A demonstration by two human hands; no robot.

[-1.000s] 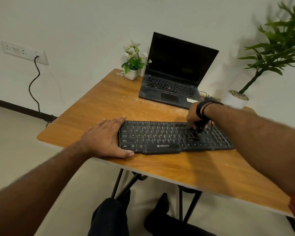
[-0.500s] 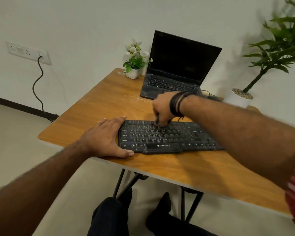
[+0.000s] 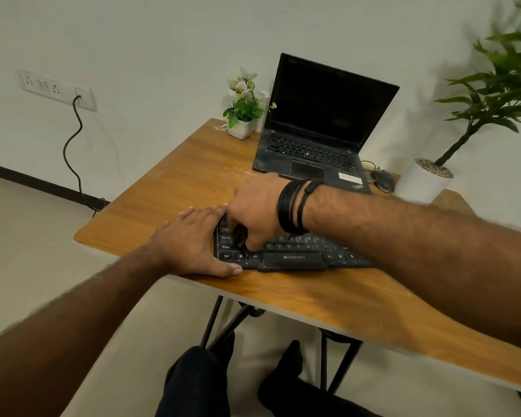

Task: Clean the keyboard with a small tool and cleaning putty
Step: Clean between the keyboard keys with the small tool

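- Seemed mid-step: sweeping keys w/ small dark tool [image 3: 240, 236], worked at left end of keyboard [image 3: 295, 256].
- Right hand [image 3: 254, 210] curled round tool, tip down among keys near Shift/Ctrl.
- Left hand [image 3: 193, 245] flat, fingers straight, pressed on surface [image 3: 169, 188] against keyboard's left edge, bracing it.
- Keyboard: black plastic, low, long, dusty-looking; sat at surface's near edge.
- Surface: smooth wood-grain, pale specks.
- Next prob. needed light strokes btw rows, then putty; no putty seen.

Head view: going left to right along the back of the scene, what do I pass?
Wall socket → small flower pot → laptop → mouse → big potted plant.
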